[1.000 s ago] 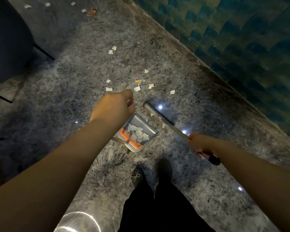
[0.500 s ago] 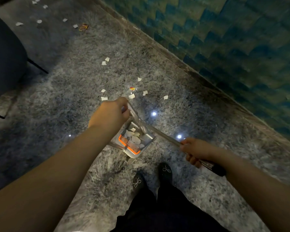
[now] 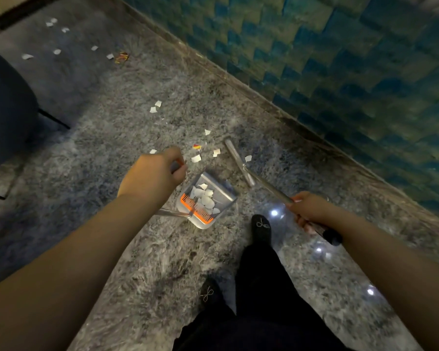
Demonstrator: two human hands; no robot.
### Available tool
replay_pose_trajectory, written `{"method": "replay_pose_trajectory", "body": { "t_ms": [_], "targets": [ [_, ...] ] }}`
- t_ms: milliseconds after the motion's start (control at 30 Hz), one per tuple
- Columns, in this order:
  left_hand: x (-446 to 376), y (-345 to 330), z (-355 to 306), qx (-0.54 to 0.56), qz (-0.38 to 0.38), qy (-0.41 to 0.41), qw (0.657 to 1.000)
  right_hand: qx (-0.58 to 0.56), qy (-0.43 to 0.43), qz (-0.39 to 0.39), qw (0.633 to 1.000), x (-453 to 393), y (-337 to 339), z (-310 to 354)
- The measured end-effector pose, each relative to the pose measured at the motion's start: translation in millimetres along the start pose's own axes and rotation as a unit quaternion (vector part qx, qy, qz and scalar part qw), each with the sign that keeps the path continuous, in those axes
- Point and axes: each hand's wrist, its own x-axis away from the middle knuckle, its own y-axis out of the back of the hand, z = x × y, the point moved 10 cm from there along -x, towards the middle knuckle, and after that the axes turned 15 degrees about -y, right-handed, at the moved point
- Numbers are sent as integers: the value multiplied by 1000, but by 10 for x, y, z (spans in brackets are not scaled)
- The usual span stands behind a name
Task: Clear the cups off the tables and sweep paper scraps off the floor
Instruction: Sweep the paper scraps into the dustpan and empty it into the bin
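At the centre of the frame the left hand (image 3: pixel 153 173) has its fingers curled tight round the top of the dustpan's upright handle, and the grey dustpan (image 3: pixel 207 201) with its orange comb sits on the floor just below and right of that fist, holding a heap of white paper scraps (image 3: pixel 205 198). At centre right the right hand (image 3: pixel 311 211) wraps its fingers round the broom handle (image 3: pixel 271 190), whose head (image 3: pixel 238 162) lies on the floor above the pan, apart from it. Loose scraps (image 3: pixel 195 158) lie between fist and broom head, and more lie toward the upper left (image 3: pixel 27 56).

A dark chair (image 3: pixel 5 110) stands left; blue-green tiled wall (image 3: pixel 340 59) runs right.
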Motion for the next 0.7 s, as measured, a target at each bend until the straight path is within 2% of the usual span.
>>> {"method": "replay_pose_trajectory", "body": {
  "t_ms": [167, 533, 633, 700],
  "targets": [
    [-619, -83, -65, -1, 18, -24, 1000, 68, -3, -24, 997, -422, 614, 339],
    [-2090, -418, -71, -5, 70, 28, 997, 141, -55, -56, 987, -1070, 1647, 1297],
    [-2335, -433, -79, -17, 70, 32, 997, 173, -84, -32, 981, -1154, 1640, 1448],
    [-2447, -439, -85, -25, 75, 41, 996, 195, -83, 17, 977, -1210, 1519, 1494]
  ]
}}
